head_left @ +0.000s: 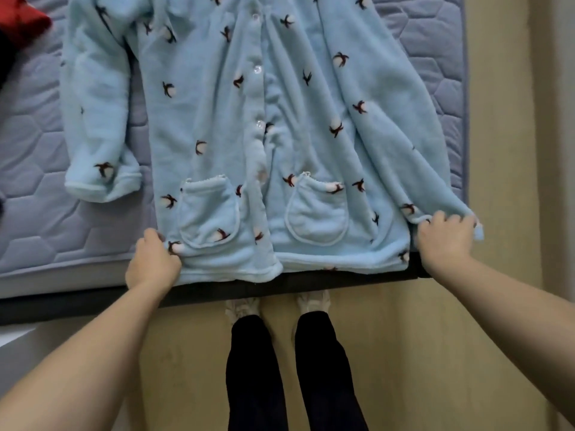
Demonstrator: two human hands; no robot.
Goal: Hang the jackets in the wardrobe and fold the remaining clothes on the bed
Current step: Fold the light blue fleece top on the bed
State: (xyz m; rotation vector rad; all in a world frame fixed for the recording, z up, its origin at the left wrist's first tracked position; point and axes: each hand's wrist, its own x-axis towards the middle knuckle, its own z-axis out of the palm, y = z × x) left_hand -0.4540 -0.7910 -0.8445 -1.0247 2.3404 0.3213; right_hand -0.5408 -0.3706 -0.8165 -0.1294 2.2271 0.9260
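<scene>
A light blue fleece pajama top (pixel 217 113) with small dark bird prints, clear buttons and two front pockets lies front-up on the bed, its hem at the near edge. My left hand (pixel 152 259) pinches the hem's lower left corner. My right hand (pixel 445 241) grips the cuff of the right sleeve, which is stretched out past the hem's right corner. The left sleeve lies flat beside the body.
The lavender quilted mattress (pixel 40 194) rests on a dark bed frame (pixel 217 290). A red garment (pixel 21 20) and something dark lie at the far left corner. Beige floor runs along the right side and under my feet (pixel 277 306).
</scene>
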